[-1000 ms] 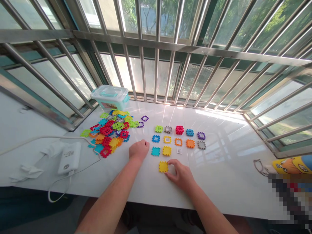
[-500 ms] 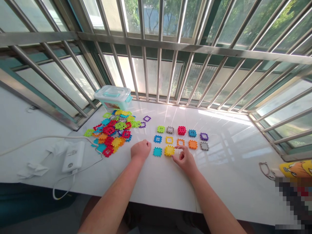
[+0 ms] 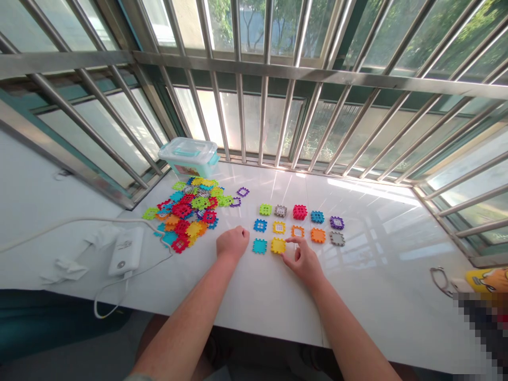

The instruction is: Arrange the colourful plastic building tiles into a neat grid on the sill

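Observation:
My right hand (image 3: 305, 264) is at the front row of square plastic building tiles, thumb and forefinger on the right edge of a yellow tile (image 3: 278, 245). That tile lies flat on the white surface. Part of a pale tile is hidden behind these fingers. To the left, my left hand (image 3: 233, 242) is closed in a fist resting on the surface; anything inside it is hidden. Between the hands lies a light blue tile (image 3: 260, 246). Behind are a blue window tile (image 3: 260, 225), a yellow window tile (image 3: 279, 227) and an orange window tile (image 3: 297, 232).
A mixed pile of tiles (image 3: 186, 211) lies at left, before a lidded teal box (image 3: 189, 157). A white power bank (image 3: 126, 251) with a cable and crumpled tissue (image 3: 67, 269) are further left. Red tiles (image 3: 300, 212) stand at the back. Metal bars (image 3: 262, 121) enclose the ledge.
The view has shifted slightly, so everything appears a little further right. The yellow tile now looks flatter on the surface, my right fingers still at its edge. My left fist stays closed.

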`<move>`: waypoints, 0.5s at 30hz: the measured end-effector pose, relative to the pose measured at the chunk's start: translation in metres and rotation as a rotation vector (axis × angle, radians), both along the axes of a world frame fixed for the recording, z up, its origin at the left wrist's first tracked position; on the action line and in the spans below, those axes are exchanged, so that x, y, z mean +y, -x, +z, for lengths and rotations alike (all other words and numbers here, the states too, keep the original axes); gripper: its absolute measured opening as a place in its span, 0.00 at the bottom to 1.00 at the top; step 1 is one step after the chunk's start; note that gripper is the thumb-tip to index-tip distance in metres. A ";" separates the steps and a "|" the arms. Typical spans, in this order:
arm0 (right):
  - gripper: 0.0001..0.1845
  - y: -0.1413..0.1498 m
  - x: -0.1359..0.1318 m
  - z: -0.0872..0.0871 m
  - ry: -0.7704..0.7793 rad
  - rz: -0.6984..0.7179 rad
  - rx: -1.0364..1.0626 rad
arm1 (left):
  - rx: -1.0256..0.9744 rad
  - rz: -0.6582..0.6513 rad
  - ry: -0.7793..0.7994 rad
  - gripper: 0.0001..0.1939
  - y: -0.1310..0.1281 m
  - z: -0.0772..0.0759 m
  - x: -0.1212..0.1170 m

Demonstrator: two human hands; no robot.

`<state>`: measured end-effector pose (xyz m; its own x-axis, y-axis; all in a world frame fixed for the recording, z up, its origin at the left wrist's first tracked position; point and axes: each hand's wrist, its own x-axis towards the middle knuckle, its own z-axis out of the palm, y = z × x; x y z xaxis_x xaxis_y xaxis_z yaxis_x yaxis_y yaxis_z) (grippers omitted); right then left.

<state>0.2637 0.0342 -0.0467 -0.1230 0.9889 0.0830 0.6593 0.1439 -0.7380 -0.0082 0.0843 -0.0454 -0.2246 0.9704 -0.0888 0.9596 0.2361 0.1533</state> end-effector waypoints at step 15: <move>0.26 0.000 0.000 -0.003 -0.039 0.007 -0.051 | 0.012 0.023 0.007 0.23 -0.002 0.002 0.000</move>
